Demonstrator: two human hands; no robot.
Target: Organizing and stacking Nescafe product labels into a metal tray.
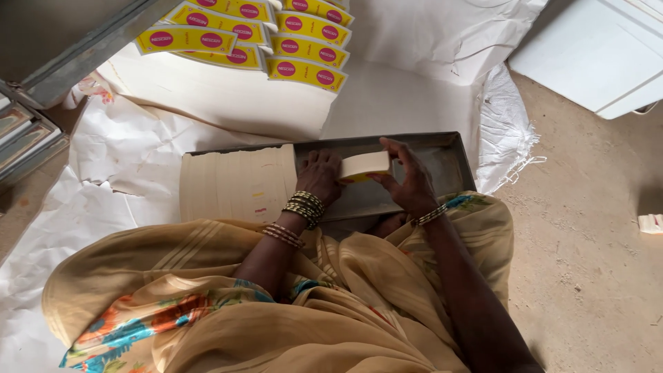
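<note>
Both hands pinch a small cream stack of cards (364,166) over the metal tray (442,155): left hand (321,176) grips its left end, right hand (409,181) its right. More cards (238,183) lie just left.

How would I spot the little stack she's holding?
Find the grey metal tray on the person's lap. Over it, the left hand and right hand hold a small cream stack, unlike the wide cream stack lying flat at left.
</note>
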